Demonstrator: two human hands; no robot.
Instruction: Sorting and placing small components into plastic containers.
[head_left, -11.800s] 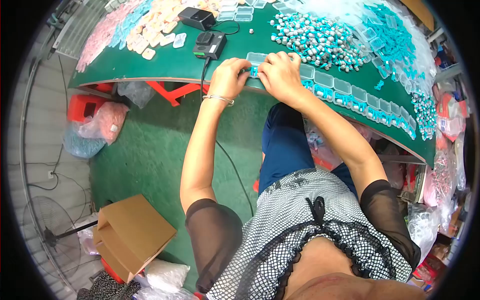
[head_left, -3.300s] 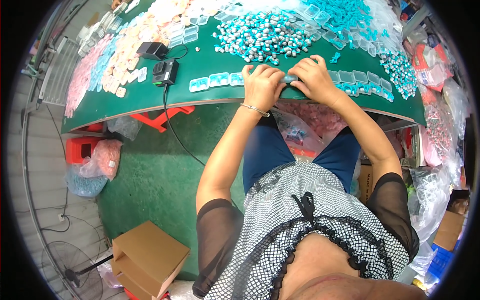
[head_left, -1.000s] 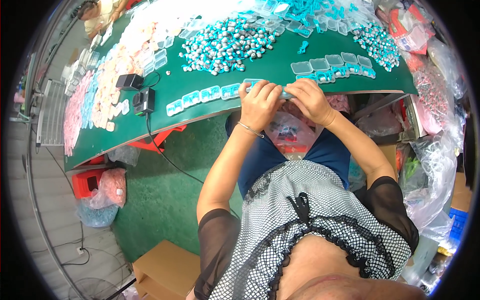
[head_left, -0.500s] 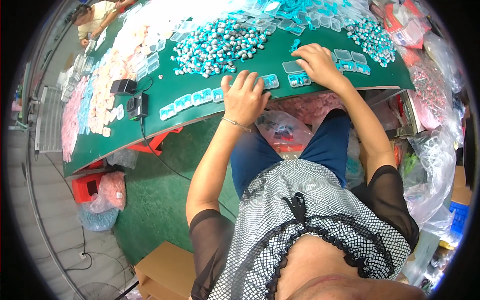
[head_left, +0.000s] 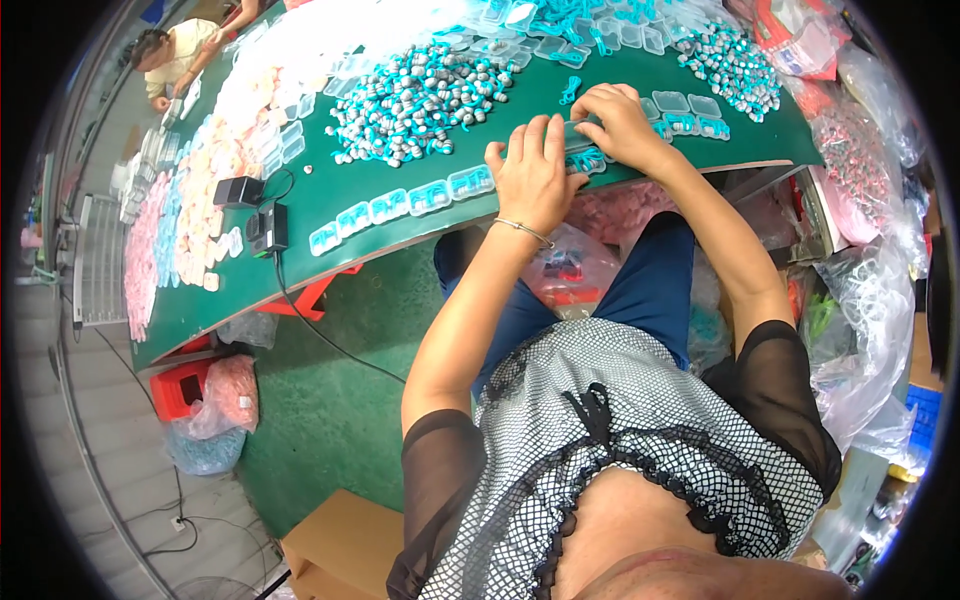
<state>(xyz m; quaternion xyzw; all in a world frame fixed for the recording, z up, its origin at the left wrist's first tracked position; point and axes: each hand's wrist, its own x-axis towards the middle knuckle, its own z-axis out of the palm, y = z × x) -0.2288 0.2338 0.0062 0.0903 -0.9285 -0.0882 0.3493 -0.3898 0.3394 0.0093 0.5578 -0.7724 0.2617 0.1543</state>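
My left hand (head_left: 537, 172) has its fingers stretched out and thumb apart, beside the left edge of a small clear plastic case (head_left: 588, 161). Teal cord and grey pieces lie inside that case. At its raised lid (head_left: 576, 137) are the bent fingers and thumb of my right hand (head_left: 622, 127); the exact contact is partly hidden. Left of my hands, filled clear cases (head_left: 428, 197) form a row along the table edge. Just behind my right hand lies a small teal cord bundle (head_left: 570, 90). To its right stand open filled cases (head_left: 681, 124).
A large heap of grey-and-teal small pieces (head_left: 415, 105) covers the green table (head_left: 330, 190) ahead, with another heap (head_left: 730, 75) at far right. Black boxes with a cable (head_left: 267, 228) stand left. A co-worker (head_left: 180, 60) sits at far left. Plastic bags (head_left: 850, 330) crowd the right.
My left hand has moved right, away from the row of cases to the open case. The open case's lid is now tilted up, with my right hand still at it. The view has shifted slightly.
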